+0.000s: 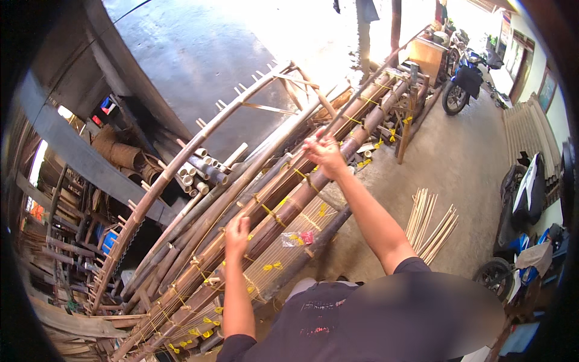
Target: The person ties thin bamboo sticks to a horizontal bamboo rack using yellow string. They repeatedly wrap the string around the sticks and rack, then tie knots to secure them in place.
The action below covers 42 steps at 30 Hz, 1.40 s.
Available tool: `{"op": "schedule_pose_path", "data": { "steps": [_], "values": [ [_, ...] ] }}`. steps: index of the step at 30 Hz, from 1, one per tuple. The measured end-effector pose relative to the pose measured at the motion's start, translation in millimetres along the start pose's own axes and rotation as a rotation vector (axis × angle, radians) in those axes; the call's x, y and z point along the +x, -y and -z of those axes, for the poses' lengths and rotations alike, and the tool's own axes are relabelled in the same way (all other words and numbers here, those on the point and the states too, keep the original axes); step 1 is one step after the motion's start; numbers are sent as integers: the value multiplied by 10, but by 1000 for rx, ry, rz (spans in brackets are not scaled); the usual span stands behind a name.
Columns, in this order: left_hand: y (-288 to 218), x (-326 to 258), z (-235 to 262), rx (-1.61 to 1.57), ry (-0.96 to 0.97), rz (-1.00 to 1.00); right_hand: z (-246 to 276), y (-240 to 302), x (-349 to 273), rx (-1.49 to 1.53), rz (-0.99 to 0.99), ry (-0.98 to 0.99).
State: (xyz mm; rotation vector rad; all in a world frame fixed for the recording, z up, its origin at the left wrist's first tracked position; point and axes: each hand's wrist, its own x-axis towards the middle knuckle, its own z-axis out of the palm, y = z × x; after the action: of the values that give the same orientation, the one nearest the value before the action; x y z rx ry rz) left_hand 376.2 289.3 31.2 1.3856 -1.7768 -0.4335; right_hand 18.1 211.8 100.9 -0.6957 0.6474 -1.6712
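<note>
My left hand (237, 236) is over the near bamboo poles of a long frame, palm turned inward and fingers stretched up. Nothing shows in its grip. Farther along to the right, my right hand (325, 155) has bent fingers at the near end of a thin dark pole (368, 90), which slants away to the far right. How firmly the fingers wrap it is partly hidden. Under both hands run thick brown bamboo poles (298, 205) tied with yellow cord (272, 266). Beside them, pale thin strips (295, 244) are strung in a row, with a small clear packet with red on it (298, 239) on top.
A curved bamboo rail with pegs (175, 163) arches on the left, near cut bamboo tubes (205, 169). Thin sticks (429, 223) lie on the concrete floor at right. A blue motorcycle (464, 81) stands at the far right, another vehicle (525, 265) nearer.
</note>
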Motion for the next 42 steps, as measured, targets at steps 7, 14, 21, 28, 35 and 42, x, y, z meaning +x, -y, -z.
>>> {"op": "schedule_pose_path", "data": {
  "steps": [7,14,21,28,35,42],
  "values": [
    [455,237,-586,81,251,309,443,1366,251,121,319,-38],
    [550,255,-764,168,146,381,1032,2521,261,-224,478,90],
    [42,501,-984,196,-55,222,2157,2067,1264,-90,154,-119],
    [-2052,1822,-3149,-198,166,-32,2470,1521,1887,-138,-67,-160],
    [-1887,2213,-3773,90,375,209,2813,2920,2303,37,338,-19],
    [-1483,2290,-3917,72,246,167,3457,3490,2738,-90,161,78]
  ]
}}
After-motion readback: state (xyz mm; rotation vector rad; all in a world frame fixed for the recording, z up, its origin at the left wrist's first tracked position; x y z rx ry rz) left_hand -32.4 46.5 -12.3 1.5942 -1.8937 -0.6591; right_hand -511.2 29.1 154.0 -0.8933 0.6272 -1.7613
